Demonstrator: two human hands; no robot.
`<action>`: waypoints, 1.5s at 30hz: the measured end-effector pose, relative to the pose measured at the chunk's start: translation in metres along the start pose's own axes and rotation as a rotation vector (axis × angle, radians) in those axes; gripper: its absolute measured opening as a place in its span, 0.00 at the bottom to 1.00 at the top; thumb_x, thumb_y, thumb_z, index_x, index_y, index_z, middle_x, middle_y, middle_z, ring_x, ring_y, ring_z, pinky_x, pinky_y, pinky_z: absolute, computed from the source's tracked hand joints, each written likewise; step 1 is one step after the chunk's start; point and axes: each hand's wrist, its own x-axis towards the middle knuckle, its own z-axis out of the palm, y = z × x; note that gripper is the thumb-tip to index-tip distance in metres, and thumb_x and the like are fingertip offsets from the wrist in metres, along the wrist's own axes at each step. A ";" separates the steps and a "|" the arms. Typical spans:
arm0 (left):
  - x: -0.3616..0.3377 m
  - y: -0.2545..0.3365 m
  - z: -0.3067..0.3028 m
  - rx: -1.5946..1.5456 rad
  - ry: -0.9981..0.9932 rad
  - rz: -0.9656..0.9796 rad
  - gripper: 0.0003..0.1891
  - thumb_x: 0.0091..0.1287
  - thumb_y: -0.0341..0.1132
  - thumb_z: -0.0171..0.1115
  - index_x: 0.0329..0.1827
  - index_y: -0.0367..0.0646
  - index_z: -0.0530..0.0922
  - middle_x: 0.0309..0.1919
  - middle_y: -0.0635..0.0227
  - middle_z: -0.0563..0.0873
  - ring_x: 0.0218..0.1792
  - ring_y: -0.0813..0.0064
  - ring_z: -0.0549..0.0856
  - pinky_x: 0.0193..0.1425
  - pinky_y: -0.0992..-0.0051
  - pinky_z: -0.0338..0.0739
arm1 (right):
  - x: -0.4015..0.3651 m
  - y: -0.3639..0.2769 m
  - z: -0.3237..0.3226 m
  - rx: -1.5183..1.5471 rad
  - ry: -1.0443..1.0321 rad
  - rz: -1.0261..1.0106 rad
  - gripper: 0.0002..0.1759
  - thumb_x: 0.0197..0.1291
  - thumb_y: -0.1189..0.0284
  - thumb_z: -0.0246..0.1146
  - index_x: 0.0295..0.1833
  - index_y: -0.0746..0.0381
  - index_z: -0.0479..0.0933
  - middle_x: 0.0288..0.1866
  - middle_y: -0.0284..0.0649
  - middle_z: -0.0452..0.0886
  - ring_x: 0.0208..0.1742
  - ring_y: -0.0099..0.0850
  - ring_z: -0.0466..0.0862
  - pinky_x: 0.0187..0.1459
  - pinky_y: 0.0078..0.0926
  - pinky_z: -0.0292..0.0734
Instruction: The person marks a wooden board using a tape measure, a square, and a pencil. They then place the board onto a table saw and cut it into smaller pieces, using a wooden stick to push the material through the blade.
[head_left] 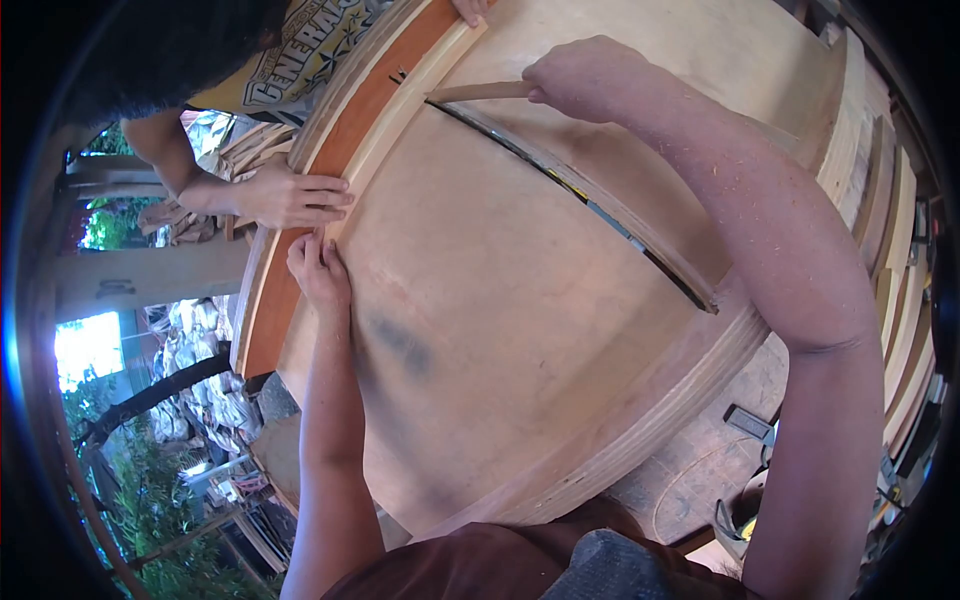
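My left hand (pixel 322 275) has its fingers closed at the edge of a pale wooden strip (pixel 385 150), which runs along an orange-brown curved band (pixel 345 140) on the far rim of a large pale panel (pixel 480 330). In my right fist (pixel 580 78) is the wooden handle (pixel 480 92) of what looks like a frame saw. Its long, thin dark blade (pixel 590 205), with yellow and blue markings, slants across the panel from the strip. My forearm hides part of the tool. Two small dark pieces (pixel 398 77) stick up from the orange-brown band.
Facing me, a person presses one hand (pixel 295 198) flat on the strip beside my left hand; another hand (pixel 470 10) rests at its upper end. Curved layered wooden pieces (pixel 895 270) are stacked at right. Stacked bags (pixel 205 360) and plants stand at left.
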 end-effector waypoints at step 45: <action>0.001 0.003 -0.003 -0.001 0.002 0.014 0.18 0.65 0.27 0.63 0.59 0.41 0.81 0.51 0.54 0.78 0.54 0.54 0.76 0.61 0.60 0.70 | 0.003 0.000 0.003 0.005 -0.054 0.027 0.15 0.74 0.58 0.54 0.53 0.50 0.83 0.39 0.37 0.85 0.44 0.37 0.86 0.46 0.41 0.82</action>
